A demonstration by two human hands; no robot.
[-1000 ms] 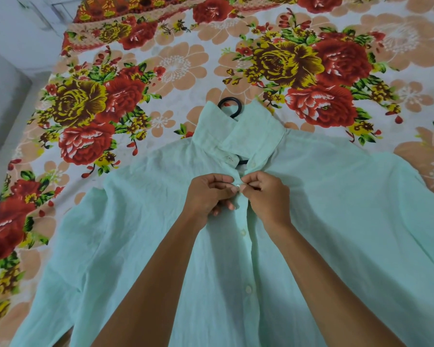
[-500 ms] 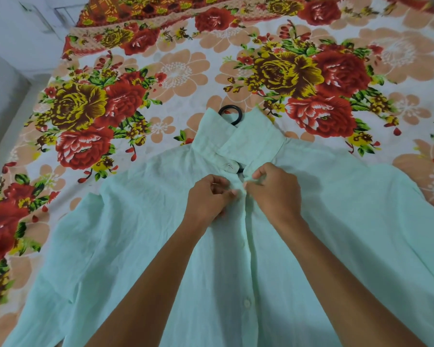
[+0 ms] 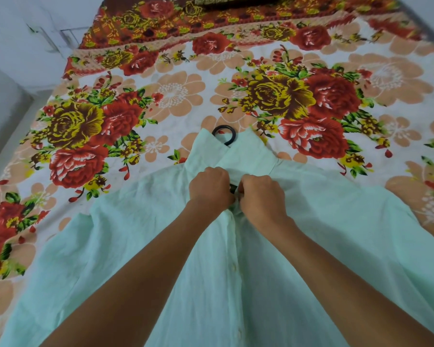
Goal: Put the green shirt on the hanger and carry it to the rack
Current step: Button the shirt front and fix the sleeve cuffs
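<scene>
now both hands, left hand (image 3: pixel 211 187) and right hand (image 3: pixel 261 194), pinching green shirt (image 3: pixel 336 246) placket below collar. black hanger (image 3: pixel 224 134) hook poking out. best: keep edges aligned while buttoning.

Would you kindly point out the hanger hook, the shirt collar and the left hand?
hanger hook (image 3: pixel 229 133): head view, on the black curve above the collar.
shirt collar (image 3: pixel 248 152): head view, on its right flap.
left hand (image 3: pixel 211 187): head view, on its back.

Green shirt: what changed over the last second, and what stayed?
Both hands, left hand and right hand, moved up the placket of the green shirt toward the collar, fingers curled into the cloth just below it. The shirt stays flat on the bed, hanger hook poking out.
</scene>
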